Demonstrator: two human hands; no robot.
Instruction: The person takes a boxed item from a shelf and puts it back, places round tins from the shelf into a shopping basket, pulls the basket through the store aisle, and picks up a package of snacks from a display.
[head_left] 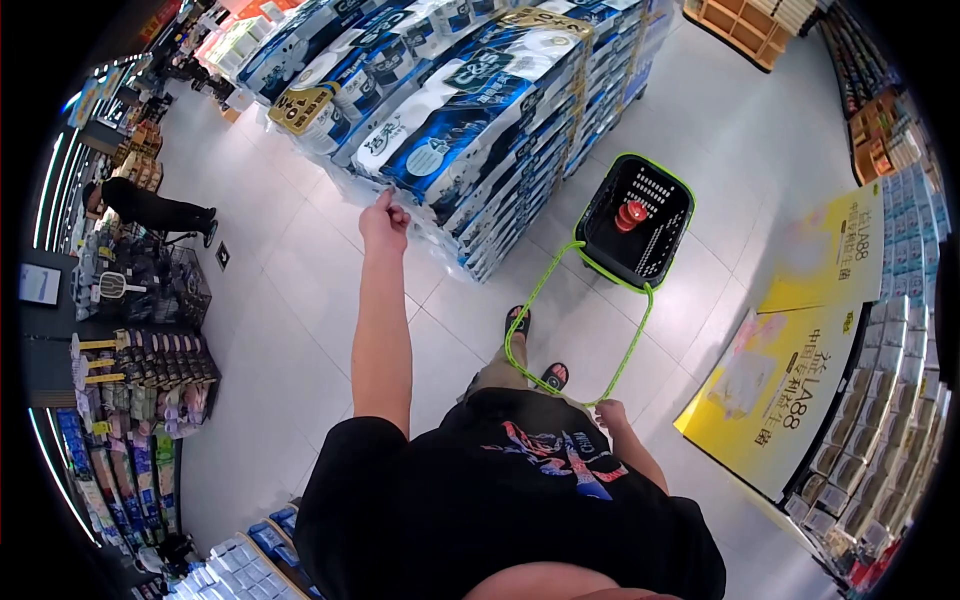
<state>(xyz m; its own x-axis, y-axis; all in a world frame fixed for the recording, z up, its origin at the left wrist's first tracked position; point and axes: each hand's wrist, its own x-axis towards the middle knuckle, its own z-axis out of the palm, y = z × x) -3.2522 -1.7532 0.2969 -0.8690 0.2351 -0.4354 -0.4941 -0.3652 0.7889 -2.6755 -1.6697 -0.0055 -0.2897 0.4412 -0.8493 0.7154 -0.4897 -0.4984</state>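
My left hand (386,222) is stretched out to a tall stack of wrapped toilet paper packs (455,115), blue and white. Its index finger points at the near edge of the top pack, while the other fingers are partly curled and hold nothing. I cannot tell whether the fingertip touches the wrapping. Low at my right side, my right hand (607,412) is closed on the long bright green handle (632,345) of a black shopping basket (597,240). The basket stands on the floor, and a red item (630,215) lies inside it.
Yellow display boards (755,385) and stacked goods flank my right. Racks of hanging goods (145,380) line the left, where a person in dark clothes (150,208) stands. A wooden shelf unit (740,30) is farther ahead. Pale tiled floor (265,290) runs between them.
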